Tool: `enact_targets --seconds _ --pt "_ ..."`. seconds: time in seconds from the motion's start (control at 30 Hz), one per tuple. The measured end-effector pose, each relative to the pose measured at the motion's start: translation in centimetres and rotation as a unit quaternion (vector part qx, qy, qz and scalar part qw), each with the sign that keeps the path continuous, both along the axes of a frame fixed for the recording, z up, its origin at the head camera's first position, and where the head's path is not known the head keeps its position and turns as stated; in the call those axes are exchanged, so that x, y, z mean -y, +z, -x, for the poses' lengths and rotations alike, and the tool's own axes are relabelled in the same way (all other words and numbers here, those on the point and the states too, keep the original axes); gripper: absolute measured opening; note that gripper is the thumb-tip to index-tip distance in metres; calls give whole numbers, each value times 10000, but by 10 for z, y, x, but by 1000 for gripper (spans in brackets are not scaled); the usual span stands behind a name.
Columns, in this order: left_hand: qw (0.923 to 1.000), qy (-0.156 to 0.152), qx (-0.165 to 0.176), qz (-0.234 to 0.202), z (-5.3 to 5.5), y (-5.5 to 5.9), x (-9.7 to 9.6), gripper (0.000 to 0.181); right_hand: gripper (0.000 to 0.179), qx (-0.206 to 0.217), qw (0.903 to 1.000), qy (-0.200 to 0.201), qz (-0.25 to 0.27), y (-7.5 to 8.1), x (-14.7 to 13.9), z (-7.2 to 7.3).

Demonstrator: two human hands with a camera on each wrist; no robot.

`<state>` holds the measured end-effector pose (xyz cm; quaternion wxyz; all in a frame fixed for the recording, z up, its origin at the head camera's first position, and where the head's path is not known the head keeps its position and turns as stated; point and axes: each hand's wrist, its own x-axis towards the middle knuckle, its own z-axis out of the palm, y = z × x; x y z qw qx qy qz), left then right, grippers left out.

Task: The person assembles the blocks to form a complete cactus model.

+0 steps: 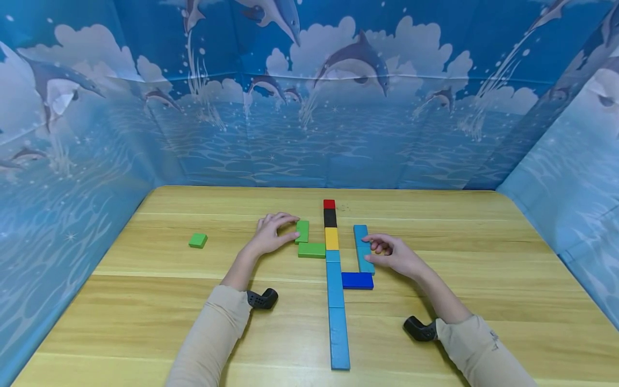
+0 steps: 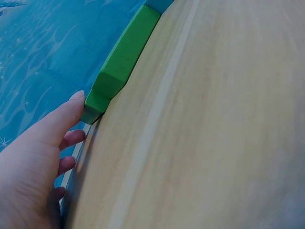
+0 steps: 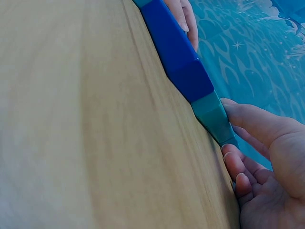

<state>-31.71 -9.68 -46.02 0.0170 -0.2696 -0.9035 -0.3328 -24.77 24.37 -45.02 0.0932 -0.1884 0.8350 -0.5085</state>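
Observation:
In the head view my left hand (image 1: 272,235) has thumb and index finger on the green block (image 1: 303,230) left of the centre row, gripping it at its left edge and far end. A second green block (image 1: 311,250) lies crosswise below it and meets the yellow block (image 1: 331,238). On the right, two light blue blocks (image 1: 361,236) stand end to end. My right hand (image 1: 394,255) holds them along their right side, thumb on the nearer one, index finger on the farther, other fingers curled. A dark blue block (image 1: 357,280) links them to the row.
The centre row runs toward me: a red block (image 1: 329,204), a black block (image 1: 330,217), the yellow one, then light blue blocks (image 1: 337,285). A lone green block (image 1: 198,240) lies at the left. Dolphin-print cloth (image 1: 309,134) walls the wooden table (image 1: 145,317).

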Motion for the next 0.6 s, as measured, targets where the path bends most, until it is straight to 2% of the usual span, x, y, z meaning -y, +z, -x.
enact_targets --seconds 0.43,0.5,0.6 --pt "10000 -18 37 -41 0 0 0 45 43 58 10000 -24 -6 1 0 0" --pt "9996 17 135 -263 0 1 1 45 43 42 10000 -27 -12 1 0 0" --pt "9956 56 317 -880 -1 5 5 45 43 25 10000 -39 -26 0 0 0"
